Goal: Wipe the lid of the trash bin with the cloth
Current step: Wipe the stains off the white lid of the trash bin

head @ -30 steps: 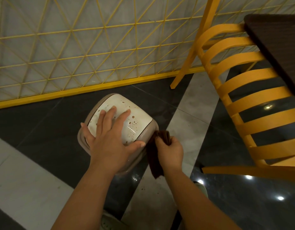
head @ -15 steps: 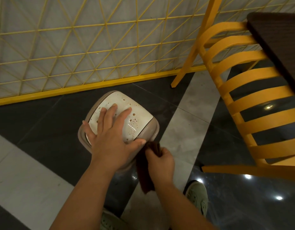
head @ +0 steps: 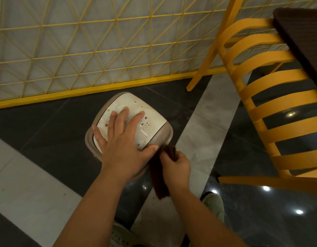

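A small beige trash bin stands on the dark floor, its white lid [head: 150,122] speckled with brown spots and wet patches. My left hand [head: 124,141] lies flat on the lid with fingers spread, covering its near half. My right hand [head: 175,166] grips a dark brown cloth [head: 159,180] against the bin's near right side, just below the lid's corner. The cloth hangs down from my fist beside the bin body [head: 164,138].
A yellow slatted chair [head: 271,107] stands close on the right, under a dark table edge [head: 303,38]. A yellow wire lattice fence [head: 100,50] runs behind the bin. My shoes [head: 214,205] show below on the grey and black tiles.
My right hand with the cloth slid from the bin's right corner toward me along its side, then shifted slightly back up. My left hand stayed pressed on the lid.
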`<state>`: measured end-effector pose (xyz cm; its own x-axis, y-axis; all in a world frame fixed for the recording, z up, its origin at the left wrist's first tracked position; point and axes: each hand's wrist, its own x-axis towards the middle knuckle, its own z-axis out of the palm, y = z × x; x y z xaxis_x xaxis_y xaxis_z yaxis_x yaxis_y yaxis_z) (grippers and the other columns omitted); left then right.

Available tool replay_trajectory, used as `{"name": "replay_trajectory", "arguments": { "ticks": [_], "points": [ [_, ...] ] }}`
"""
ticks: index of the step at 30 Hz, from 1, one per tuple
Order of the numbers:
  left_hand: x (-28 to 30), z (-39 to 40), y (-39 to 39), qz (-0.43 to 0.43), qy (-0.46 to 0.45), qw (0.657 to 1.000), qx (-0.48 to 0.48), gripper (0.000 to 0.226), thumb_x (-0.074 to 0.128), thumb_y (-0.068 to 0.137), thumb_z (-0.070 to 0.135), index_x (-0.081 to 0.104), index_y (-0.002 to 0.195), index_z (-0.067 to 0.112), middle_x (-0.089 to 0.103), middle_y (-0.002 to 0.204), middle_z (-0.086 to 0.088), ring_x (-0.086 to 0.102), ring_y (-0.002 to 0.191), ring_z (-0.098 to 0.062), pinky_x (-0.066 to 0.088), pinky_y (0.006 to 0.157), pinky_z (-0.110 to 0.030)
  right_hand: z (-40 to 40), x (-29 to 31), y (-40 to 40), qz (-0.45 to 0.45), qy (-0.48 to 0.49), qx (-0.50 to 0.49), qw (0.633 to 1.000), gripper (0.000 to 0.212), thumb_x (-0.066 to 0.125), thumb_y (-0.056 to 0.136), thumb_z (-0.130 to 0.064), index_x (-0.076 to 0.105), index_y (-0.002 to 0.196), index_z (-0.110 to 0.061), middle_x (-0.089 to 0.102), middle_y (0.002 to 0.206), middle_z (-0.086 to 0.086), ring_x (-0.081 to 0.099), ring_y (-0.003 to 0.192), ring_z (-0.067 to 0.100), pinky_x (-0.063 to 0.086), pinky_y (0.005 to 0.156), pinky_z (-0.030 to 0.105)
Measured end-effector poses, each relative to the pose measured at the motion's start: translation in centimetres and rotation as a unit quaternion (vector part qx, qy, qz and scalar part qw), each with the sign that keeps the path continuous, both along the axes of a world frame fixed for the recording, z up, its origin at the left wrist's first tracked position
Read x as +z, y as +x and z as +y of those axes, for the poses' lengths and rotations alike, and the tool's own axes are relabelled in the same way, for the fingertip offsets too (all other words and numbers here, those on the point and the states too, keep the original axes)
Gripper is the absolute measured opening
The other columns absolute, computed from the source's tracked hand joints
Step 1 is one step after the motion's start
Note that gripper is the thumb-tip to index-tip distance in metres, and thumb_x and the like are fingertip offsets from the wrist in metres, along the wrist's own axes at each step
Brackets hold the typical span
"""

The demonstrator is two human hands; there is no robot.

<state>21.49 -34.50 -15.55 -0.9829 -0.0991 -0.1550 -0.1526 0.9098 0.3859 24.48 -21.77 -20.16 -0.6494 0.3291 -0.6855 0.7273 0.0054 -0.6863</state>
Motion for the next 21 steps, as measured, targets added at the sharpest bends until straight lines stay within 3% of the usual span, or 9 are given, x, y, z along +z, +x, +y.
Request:
{"name": "replay_trajectory", "arguments": {
  "ticks": [5, 8, 10, 12, 15, 17, 18, 21],
  "points": [
    [0.0, -0.3, 0.1, 0.0, -0.014, 1.0, -0.01, 0.088, 0.06, 0.07, 0.068, 0.014, 0.143, 0.049, -0.006, 0.156, 0.014, -0.016, 0.145, -0.013, -0.026, 0.104, -0.05, 3.0, -0.1, -5.7, 0.007, 0.014, -0.079, 0.997, 0.009, 0.063, 0.09, -0.031, 0.057, 0.085, -0.027, 0.063, 0.088, 0.001, 0.061, 0.086, 0.018, 0.052, 0.082, 0.04],
    [0.2, -0.8, 0.1, 0.003, -0.03, 0.999, -0.022, 0.086, 0.052, 0.07, 0.076, 0.015, 0.143, 0.05, -0.001, 0.157, 0.013, -0.013, 0.146, -0.013, -0.029, 0.102, -0.05, 3.9, 0.2, -6.2, 0.006, -0.024, -0.157, 0.987, 0.024, 0.061, 0.093, -0.034, 0.058, 0.114, -0.023, 0.057, 0.095, -0.001, 0.055, 0.093, 0.021, 0.046, 0.082, 0.04],
    [0.6, -1.4, 0.2, 0.017, -0.028, 0.999, -0.024, 0.082, 0.042, 0.074, 0.079, 0.012, 0.144, 0.049, 0.004, 0.157, 0.013, -0.012, 0.146, -0.013, -0.029, 0.103, -0.05, 3.9, 0.4, -5.2, 0.008, -0.057, -0.172, 0.983, 0.032, 0.059, 0.094, -0.034, 0.056, 0.123, -0.022, 0.057, 0.103, 0.0, 0.055, 0.096, 0.022, 0.046, 0.082, 0.04],
    [1.1, -2.2, 0.5, 0.034, -0.004, 0.999, 0.011, 0.079, 0.04, 0.079, 0.072, 0.007, 0.146, 0.048, 0.008, 0.158, 0.012, -0.013, 0.146, -0.013, -0.026, 0.105, -0.049, 3.6, 0.5, -3.5, 0.008, -0.09, -0.181, 0.979, 0.032, 0.059, 0.094, -0.034, 0.055, 0.125, -0.025, 0.059, 0.106, 0.0, 0.058, 0.094, 0.022, 0.049, 0.079, 0.038],
    [1.5, -4.0, 1.7, 0.027, 0.07, 0.986, 0.149, 0.076, 0.054, 0.086, 0.05, 0.01, 0.148, 0.044, 0.01, 0.159, 0.01, -0.004, 0.147, -0.015, -0.017, 0.11, -0.049, 3.4, 0.4, -1.5, 0.019, -0.108, -0.191, 0.976, 0.029, 0.059, 0.094, -0.035, 0.055, 0.121, -0.026, 0.061, 0.1, -0.002, 0.058, 0.084, 0.016, 0.049, 0.075, 0.034],
    [1.2, -5.1, 3.1, -0.026, 0.157, 0.947, 0.279, 0.077, 0.061, 0.086, 0.036, 0.016, 0.148, 0.041, 0.014, 0.158, 0.006, 0.01, 0.146, -0.021, 0.001, 0.116, -0.053, 3.2, 0.3, -0.6, 0.027, -0.108, -0.173, 0.979, 0.016, 0.06, 0.093, -0.035, 0.057, 0.107, -0.027, 0.06, 0.093, -0.005, 0.058, 0.081, 0.013, 0.049, 0.073, 0.032],
    [0.9, -5.3, 3.9, -0.059, 0.228, 0.906, 0.351, 0.075, 0.063, 0.087, 0.032, 0.02, 0.148, 0.038, 0.017, 0.157, 0.003, 0.02, 0.144, -0.024, 0.013, 0.116, -0.053, 3.0, 0.4, -0.3, 0.034, -0.11, -0.161, 0.98, 0.008, 0.061, 0.093, -0.034, 0.057, 0.096, -0.028, 0.061, 0.091, -0.005, 0.059, 0.08, 0.013, 0.049, 0.069, 0.029],
    [-1.5, -4.9, 6.6, -0.132, 0.421, 0.742, 0.505, 0.047, 0.057, 0.093, 0.023, 0.043, 0.137, 0.02, 0.048, 0.138, -0.008, 0.052, 0.111, -0.026, 0.042, 0.097, -0.041, 1.9, 0.8, 0.4, 0.063, -0.118, -0.131, 0.982, 0.011, 0.064, 0.091, -0.03, 0.056, 0.084, -0.033, 0.065, 0.09, -0.002, 0.064, 0.081, 0.014, 0.049, 0.06, 0.024]
  ]
}}
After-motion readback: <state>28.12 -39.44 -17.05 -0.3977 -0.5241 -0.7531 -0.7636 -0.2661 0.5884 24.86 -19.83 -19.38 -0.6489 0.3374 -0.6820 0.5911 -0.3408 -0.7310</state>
